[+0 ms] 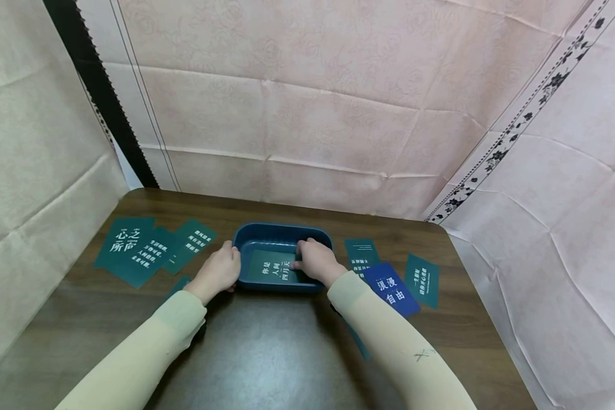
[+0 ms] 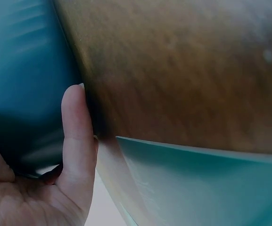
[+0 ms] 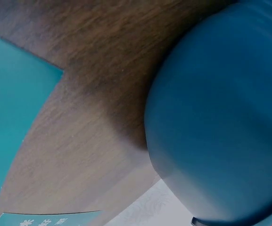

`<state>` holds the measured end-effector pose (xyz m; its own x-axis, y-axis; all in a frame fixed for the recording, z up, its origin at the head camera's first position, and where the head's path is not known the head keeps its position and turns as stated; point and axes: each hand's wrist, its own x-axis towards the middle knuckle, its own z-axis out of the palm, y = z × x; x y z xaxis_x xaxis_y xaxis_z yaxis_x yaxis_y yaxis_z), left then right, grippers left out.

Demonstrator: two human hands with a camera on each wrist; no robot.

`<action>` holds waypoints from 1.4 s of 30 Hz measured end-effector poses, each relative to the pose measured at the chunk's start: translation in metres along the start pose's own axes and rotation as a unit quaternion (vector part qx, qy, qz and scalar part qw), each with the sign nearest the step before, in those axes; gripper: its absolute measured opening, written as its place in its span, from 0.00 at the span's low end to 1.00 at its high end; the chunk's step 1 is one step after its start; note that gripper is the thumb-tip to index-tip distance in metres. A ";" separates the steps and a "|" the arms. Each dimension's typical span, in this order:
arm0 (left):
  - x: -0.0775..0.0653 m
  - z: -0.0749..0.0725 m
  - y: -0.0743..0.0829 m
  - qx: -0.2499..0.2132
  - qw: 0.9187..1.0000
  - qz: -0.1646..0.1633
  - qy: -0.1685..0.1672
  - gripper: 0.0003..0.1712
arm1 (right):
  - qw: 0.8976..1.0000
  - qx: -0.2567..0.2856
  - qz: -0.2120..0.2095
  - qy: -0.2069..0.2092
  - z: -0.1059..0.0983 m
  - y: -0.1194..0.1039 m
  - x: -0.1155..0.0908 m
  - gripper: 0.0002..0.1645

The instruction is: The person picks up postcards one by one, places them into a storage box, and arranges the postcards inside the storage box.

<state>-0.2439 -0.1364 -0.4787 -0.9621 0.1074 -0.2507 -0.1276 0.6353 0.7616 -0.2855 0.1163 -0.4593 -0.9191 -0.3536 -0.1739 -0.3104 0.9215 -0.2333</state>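
Observation:
A dark blue rectangular tray [image 1: 283, 232] rests on the table with a green card [image 1: 260, 263] printed in white characters lying in it. My left hand [image 1: 217, 271] grips the tray's left end; in the left wrist view its thumb [image 2: 77, 125] lies along the outer wall. Over the right end reaches my right hand [image 1: 319, 261], pinching the green card's right side inside the tray. The right wrist view shows the tray's rounded outer wall [image 3: 216, 122], while that hand is hidden there.
Several green cards [image 1: 128, 242] overlap at the table's left, one partly under my left forearm. On the right, a blue card [image 1: 392, 289] overlaps a green one, with another green card [image 1: 422, 281] beyond. Pale cloth [image 1: 287, 125] hangs behind the wooden table [image 1: 266, 347].

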 end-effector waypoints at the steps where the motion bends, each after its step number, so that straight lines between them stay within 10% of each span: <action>1: 0.000 0.000 0.000 0.000 1.000 0.000 0.000 0.35 | 1.000 -0.001 0.001 0.000 0.000 0.000 0.000 0.23; 13: 0.000 -0.001 0.003 0.015 1.000 -0.003 0.000 0.36 | 0.990 0.101 -0.045 0.090 -0.026 0.007 -0.020 0.30; 24: 0.002 -0.001 0.002 0.014 1.000 -0.002 0.002 0.36 | 0.973 0.162 0.027 0.162 -0.058 0.058 -0.070 0.39; 42: 0.002 0.000 0.001 0.018 1.000 -0.009 0.008 0.35 | 0.966 0.104 0.231 0.049 -0.022 0.158 -0.140 0.58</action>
<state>-0.2459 -0.1354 -0.4785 -0.9638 0.0836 -0.2533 -0.1358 0.6638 0.7355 -0.2108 0.3148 -0.4511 -0.9697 0.1136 -0.2164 0.1843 0.9215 -0.3419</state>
